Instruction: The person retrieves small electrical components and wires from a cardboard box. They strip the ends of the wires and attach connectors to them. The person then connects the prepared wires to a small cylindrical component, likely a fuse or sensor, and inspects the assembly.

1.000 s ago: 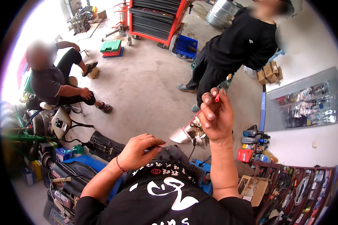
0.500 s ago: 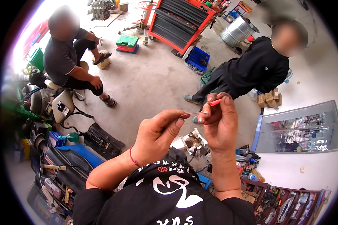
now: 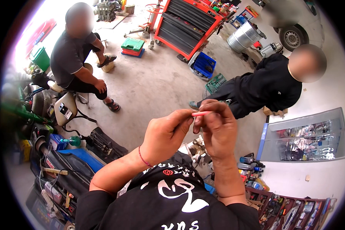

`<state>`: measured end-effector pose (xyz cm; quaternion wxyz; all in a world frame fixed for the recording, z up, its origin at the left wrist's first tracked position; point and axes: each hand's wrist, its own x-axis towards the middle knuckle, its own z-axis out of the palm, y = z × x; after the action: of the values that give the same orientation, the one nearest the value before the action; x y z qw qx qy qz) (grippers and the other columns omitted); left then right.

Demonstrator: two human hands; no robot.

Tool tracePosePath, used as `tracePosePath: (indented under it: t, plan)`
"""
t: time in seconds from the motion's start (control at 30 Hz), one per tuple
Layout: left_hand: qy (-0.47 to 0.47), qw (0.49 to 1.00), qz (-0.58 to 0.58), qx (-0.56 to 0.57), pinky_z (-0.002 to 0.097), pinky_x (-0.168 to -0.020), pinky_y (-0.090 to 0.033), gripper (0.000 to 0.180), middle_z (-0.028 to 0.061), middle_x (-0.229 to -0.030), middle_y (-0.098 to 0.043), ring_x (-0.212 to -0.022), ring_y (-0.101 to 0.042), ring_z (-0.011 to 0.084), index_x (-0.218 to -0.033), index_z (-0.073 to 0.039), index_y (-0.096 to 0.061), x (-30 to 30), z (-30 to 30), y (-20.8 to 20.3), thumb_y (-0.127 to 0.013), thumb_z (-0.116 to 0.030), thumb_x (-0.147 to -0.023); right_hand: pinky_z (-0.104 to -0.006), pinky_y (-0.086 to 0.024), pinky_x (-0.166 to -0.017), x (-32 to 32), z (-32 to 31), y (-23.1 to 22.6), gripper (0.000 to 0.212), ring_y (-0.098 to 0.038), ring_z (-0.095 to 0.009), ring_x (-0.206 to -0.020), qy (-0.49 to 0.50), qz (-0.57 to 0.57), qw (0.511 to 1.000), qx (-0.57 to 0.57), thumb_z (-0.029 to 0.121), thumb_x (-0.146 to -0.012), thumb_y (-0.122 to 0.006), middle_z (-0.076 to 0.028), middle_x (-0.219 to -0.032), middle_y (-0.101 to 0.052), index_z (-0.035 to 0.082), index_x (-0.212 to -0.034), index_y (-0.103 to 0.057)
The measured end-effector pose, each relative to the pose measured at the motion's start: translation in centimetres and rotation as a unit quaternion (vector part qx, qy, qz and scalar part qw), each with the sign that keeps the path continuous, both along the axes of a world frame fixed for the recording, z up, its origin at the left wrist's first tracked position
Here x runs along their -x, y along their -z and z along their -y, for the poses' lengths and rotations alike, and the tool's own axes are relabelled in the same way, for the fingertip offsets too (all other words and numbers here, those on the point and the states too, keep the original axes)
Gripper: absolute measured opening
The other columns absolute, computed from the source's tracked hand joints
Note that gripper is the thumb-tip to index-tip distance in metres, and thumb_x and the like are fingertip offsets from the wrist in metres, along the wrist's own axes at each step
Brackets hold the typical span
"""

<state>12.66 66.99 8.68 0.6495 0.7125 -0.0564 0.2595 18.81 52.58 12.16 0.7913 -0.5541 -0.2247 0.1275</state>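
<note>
A short, slim red tube (image 3: 199,114) spans the gap between my two hands in front of my chest. My left hand (image 3: 168,131) stays pinched at the tube's left end, thumb against forefinger, where it held a thin reddish wire a moment ago. That wire is hidden now, behind the fingertips or inside the tube; I cannot tell which. The tube's right part lies between the thumb and fingers of my right hand (image 3: 219,132), whose other fingers curl around it.
One person (image 3: 74,57) sits at the left; another in black (image 3: 272,84) is at the right. Beyond are a red tool cabinet (image 3: 188,27), a blue crate (image 3: 204,63) and a metal drum (image 3: 243,37). A black-and-blue machine (image 3: 71,165) stands close on my left, parts shelves (image 3: 291,209) at lower right.
My right hand has come left and slightly down toward my left hand. The red tube now reaches the left fingertips, and the wire that showed between the hands is out of sight.
</note>
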Motion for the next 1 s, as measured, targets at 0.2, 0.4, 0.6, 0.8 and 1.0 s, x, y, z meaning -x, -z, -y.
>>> tracePosePath:
  t: [0.2,0.4,0.6,0.8,1.0]
  plan:
    - [0.105,0.993,-0.055,0.029,0.0329,-0.053,-0.043,0.032,0.0085,-0.061,-0.053,-0.051,-0.053,0.0197,-0.127,-0.002,-0.05,-0.7,-0.5,0.4,-0.059,-0.012,-0.097,-0.0284,-0.055,-0.066,-0.8,1.1,-0.9,0.028,-0.065,-0.015,-0.083,-0.021,0.011,0.998,0.062,0.014,-0.098,-0.062,-0.01,-0.104,-0.064,-0.004,-0.12,-0.06]
    - [0.128,0.987,-0.077,0.051,0.0228,-0.057,-0.036,0.025,-0.0025,-0.07,-0.051,-0.065,-0.042,0.0048,-0.119,0.003,-0.056,-2.4,-0.3,-0.1,-0.055,-0.017,-0.103,-0.0209,-0.049,-0.056,-3.0,1.8,-1.4,0.027,-0.058,-0.007,-0.069,0.149,0.218,0.93,0.255,0.011,-0.095,-0.067,-0.003,-0.089,-0.061,-0.003,-0.117,-0.064]
    - [0.139,0.971,-0.129,0.146,0.0229,-0.056,-0.037,0.019,-0.0025,-0.071,-0.053,-0.064,-0.045,0.0048,-0.107,0.002,-0.058,-2.9,0.3,0.7,-0.056,-0.016,-0.102,-0.021,-0.046,-0.053,-3.5,2.9,-2.7,0.029,-0.056,-0.007,-0.063,0.054,0.069,0.975,0.204,0.007,-0.094,-0.067,-0.003,-0.086,-0.059,0.001,-0.121,-0.059]
    - [0.125,0.992,-0.007,-0.008,0.0283,-0.072,-0.049,0.011,0.0075,-0.088,-0.064,-0.077,-0.06,0.0132,-0.104,0.0,-0.06,-4.1,-0.5,1.3,-0.062,-0.006,-0.095,-0.0267,-0.047,-0.047,-5.6,4.1,-4.3,0.019,-0.052,-0.01,-0.054,0.09,0.078,0.992,-0.046,0.008,-0.098,-0.059,-0.004,-0.083,-0.059,0.005,-0.117,-0.055]
    - [0.266,0.949,-0.081,0.15,0.0288,-0.079,-0.053,0.018,0.0109,-0.095,-0.069,-0.088,-0.067,0.0164,-0.104,0.002,-0.058,-4.8,0.1,3.6,-0.066,-0.012,-0.096,-0.0247,-0.041,-0.054,-7.4,7.8,-6.6,0.019,-0.048,-0.009,-0.064,0.082,0.073,0.981,-0.159,0.015,-0.103,-0.052,-0.004,-0.084,-0.054,0.007,-0.12,-0.057]
